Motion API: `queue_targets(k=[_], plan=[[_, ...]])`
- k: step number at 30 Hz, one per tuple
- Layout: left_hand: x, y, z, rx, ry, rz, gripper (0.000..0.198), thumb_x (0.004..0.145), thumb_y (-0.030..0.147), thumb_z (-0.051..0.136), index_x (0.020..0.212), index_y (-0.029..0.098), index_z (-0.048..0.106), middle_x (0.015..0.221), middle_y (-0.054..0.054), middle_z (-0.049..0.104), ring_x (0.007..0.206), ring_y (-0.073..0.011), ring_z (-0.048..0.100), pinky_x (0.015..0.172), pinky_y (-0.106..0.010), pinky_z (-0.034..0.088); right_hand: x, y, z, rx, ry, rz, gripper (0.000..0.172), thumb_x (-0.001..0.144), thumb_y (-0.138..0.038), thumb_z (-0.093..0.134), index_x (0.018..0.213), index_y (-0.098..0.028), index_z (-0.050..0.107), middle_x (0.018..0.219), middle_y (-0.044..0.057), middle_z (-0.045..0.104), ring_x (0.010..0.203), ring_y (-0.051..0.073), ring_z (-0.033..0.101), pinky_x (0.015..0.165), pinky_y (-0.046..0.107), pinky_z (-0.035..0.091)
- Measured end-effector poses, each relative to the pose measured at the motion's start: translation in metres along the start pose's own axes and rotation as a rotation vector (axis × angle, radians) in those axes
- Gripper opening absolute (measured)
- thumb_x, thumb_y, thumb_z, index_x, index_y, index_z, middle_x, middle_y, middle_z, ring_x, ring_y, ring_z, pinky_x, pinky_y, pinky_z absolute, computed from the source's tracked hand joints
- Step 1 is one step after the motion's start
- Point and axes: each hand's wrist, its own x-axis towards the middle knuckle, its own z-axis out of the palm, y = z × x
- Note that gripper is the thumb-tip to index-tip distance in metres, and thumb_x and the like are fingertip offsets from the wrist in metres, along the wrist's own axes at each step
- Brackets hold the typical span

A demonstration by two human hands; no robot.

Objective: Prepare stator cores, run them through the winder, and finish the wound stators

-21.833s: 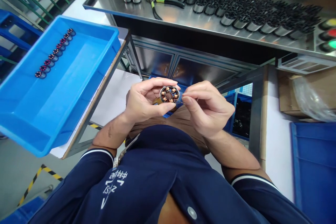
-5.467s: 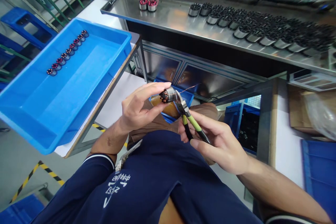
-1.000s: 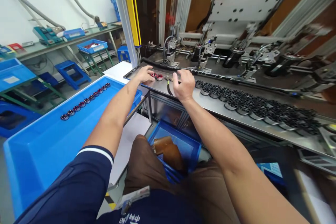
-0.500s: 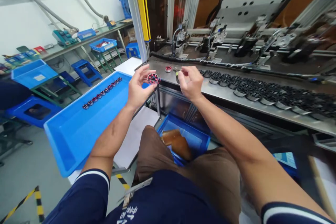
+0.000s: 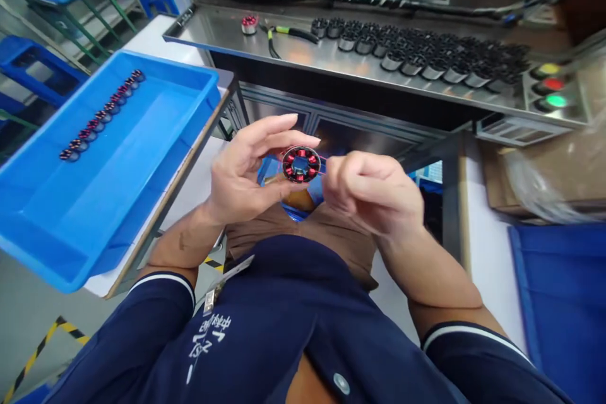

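Note:
Between the thumb and fingers of my left hand (image 5: 250,167) sits a motor stator (image 5: 302,153), a ring wound with red wire, held up over my lap. My right hand (image 5: 374,192) is closed just to its right, pinching thin red wire (image 5: 322,164) that runs out from the stator. On the metal ledge lie pliers (image 5: 296,33) with black and yellow-green handles. Left of them stands another red-wound stator (image 5: 249,25).
A long blue tray (image 5: 156,132) at the left holds a row of wound stators (image 5: 101,117). Many black unwound stators (image 5: 407,50) crowd the ledge (image 5: 222,31). Coloured buttons (image 5: 552,84) are at its right end. Cardboard (image 5: 563,164) and a blue bin (image 5: 563,303) stand at right.
The pliers, at my right hand before, now lie on the ledge. Both hands have come together over my lap, and my right hand has taken the stator's wire. The view has tilted down.

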Motion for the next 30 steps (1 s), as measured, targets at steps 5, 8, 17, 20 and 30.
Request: queue_targets(k=[5,8,17,20,30], plan=[[-0.002,0.005,0.016,-0.019,-0.005,-0.076,0.069,0.079,0.025,0.081,0.139,0.041,0.05,0.115,0.004,0.075,0.104,-0.0184,0.074,0.081,-0.028,0.063,-0.028,0.014,-0.025,0.036,-0.08,0.118,0.024,0.083,-0.033,0.078,0.07,-0.016,0.067,0.056,0.0,0.063,0.049,0.01,0.056,0.048,0.022,0.046],[-0.004,0.009,0.02,0.041,-0.012,-0.13,0.066,0.08,0.025,0.08,0.137,0.04,0.051,0.115,0.003,0.074,0.108,-0.02,0.072,0.083,-0.031,0.062,-0.032,0.032,-0.008,0.094,0.119,0.281,0.03,0.072,-0.039,0.088,0.084,-0.016,0.072,0.071,0.003,0.073,0.057,0.013,0.066,0.05,0.023,0.052],[-0.01,0.0,0.016,0.071,0.004,-0.152,0.072,0.076,0.02,0.083,0.137,0.041,0.052,0.114,0.002,0.073,0.109,-0.0216,0.071,0.081,-0.034,0.062,-0.025,0.037,0.02,0.261,0.122,0.358,0.024,0.071,-0.028,0.088,0.069,-0.015,0.068,0.056,-0.002,0.067,0.04,0.006,0.055,0.038,0.015,0.045],[-0.012,-0.007,0.011,-0.03,-0.003,-0.238,0.068,0.078,0.029,0.083,0.137,0.037,0.051,0.118,0.0,0.072,0.109,-0.0222,0.071,0.086,-0.035,0.064,-0.028,0.033,0.01,0.195,-0.001,0.373,0.021,0.073,-0.028,0.086,0.071,-0.015,0.069,0.057,-0.001,0.067,0.041,0.008,0.058,0.038,0.016,0.047],[-0.021,-0.007,0.013,-0.285,-0.159,-0.446,0.058,0.087,0.037,0.073,0.14,0.037,0.047,0.134,-0.004,0.065,0.109,-0.0227,0.072,0.089,-0.032,0.064,-0.007,0.003,-0.003,-0.187,0.227,0.294,0.038,0.079,-0.049,0.08,0.066,-0.017,0.065,0.053,-0.002,0.061,0.042,0.009,0.052,0.043,0.023,0.042]])
